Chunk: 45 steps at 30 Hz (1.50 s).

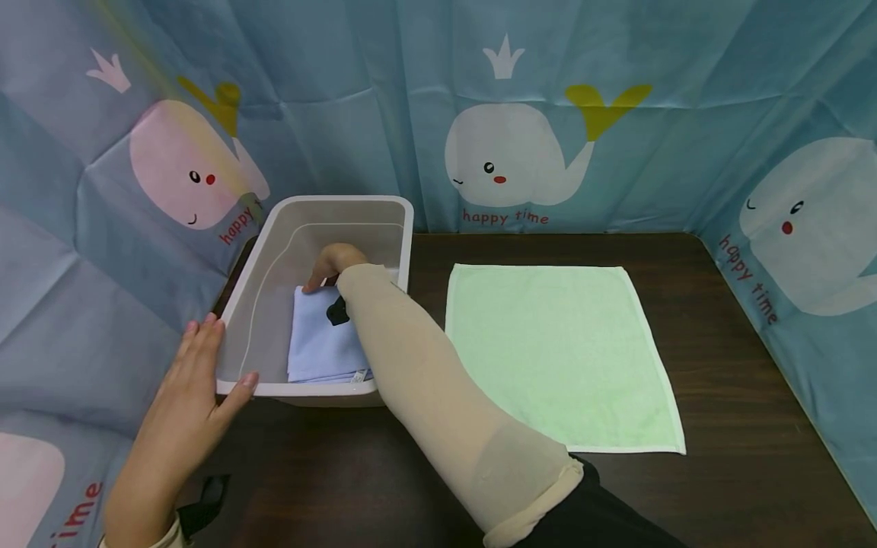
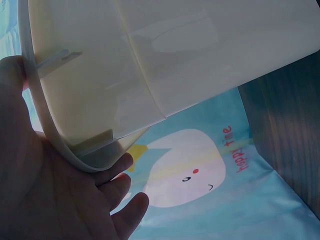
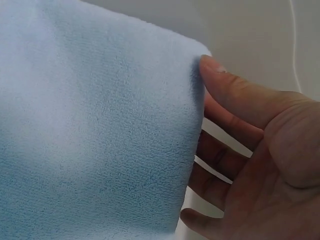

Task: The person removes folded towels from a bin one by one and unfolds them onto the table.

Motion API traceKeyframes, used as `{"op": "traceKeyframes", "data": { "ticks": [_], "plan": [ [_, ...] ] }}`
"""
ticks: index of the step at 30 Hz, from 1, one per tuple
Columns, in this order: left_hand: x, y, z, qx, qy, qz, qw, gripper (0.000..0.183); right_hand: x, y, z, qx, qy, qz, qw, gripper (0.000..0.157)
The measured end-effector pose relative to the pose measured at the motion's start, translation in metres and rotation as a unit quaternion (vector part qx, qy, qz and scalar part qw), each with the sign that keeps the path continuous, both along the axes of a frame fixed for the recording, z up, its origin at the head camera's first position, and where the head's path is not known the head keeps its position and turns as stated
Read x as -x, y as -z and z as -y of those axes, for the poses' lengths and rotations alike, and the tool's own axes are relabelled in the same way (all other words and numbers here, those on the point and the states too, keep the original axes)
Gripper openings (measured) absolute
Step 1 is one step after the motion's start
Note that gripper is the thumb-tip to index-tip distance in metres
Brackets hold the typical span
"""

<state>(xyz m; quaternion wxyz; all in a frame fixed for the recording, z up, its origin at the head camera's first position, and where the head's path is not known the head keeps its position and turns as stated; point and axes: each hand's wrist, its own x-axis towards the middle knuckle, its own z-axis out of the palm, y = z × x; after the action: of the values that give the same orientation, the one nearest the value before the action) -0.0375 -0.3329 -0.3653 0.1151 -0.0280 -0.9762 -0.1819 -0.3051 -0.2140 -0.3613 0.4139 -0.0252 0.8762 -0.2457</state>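
Black cloth (image 1: 603, 514) shows at the lower edge of the head view, and from it a cream sleeve (image 1: 445, 373) runs forward along the right forearm, over the near right corner of a pale tub (image 1: 294, 389). At the lower left, a dark strap (image 1: 205, 502) sits by the left wrist. The left hand (image 1: 181, 399) lies against the tub's near left corner, fingers nearly straight along the outer wall and thumb spread away to touch the front rim; it has hold of nothing else.

Inside the tub, toward its near end, lies a folded blue towel (image 1: 318, 335), a small white label (image 1: 359, 376) showing at its near edge. The right hand (image 1: 338, 262) reaches down into the tub at the towel's far edge; in the right wrist view its thumb and fingers are closed on that edge near a corner, thumb on top, the other fingers beneath or beside it.

Right of the tub and apart from it, a light green towel (image 1: 555, 350) is spread flat on the dark wooden bench (image 1: 712, 365). Behind stands a blue curtain (image 1: 384, 122) printed with whales (image 1: 507, 156), crowns (image 1: 503, 62) and red "happy time" lettering (image 1: 505, 218).
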Motion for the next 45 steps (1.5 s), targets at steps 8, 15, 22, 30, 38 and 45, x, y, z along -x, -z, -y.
{"op": "traceKeyframes", "data": {
  "ticks": [8, 15, 22, 30, 38, 45],
  "plan": [
    [-0.001, 0.001, -0.001, -0.002, 0.007, -0.013, 0.9999, 0.078, 0.001, 0.0, 0.001, -0.002, -0.015, 0.023, 1.0, 0.039],
    [-0.002, 0.0, -0.002, -0.004, 0.004, -0.005, 1.0, 0.078, -0.001, -0.003, -0.001, -0.035, -0.06, 0.016, 0.997, 0.047],
    [-0.003, 0.002, -0.003, -0.005, 0.0, 0.002, 1.0, 0.079, -0.001, -0.006, -0.003, -0.029, -0.078, 0.045, 0.996, 0.038],
    [-0.003, 0.005, -0.003, -0.013, 0.003, -0.003, 0.9999, 0.078, -0.002, -0.002, -0.004, 0.006, -0.072, 0.047, 0.996, 0.025],
    [0.001, 0.002, 0.001, -0.014, 0.001, 0.012, 0.9998, 0.078, 0.0, -0.011, -0.008, 0.055, -0.035, 0.051, 0.997, 0.02],
    [0.003, -0.002, 0.004, -0.008, -0.008, 0.02, 0.9997, 0.079, 0.002, -0.034, -0.005, 0.05, -0.106, 0.022, 0.993, 0.022]
  ]
}}
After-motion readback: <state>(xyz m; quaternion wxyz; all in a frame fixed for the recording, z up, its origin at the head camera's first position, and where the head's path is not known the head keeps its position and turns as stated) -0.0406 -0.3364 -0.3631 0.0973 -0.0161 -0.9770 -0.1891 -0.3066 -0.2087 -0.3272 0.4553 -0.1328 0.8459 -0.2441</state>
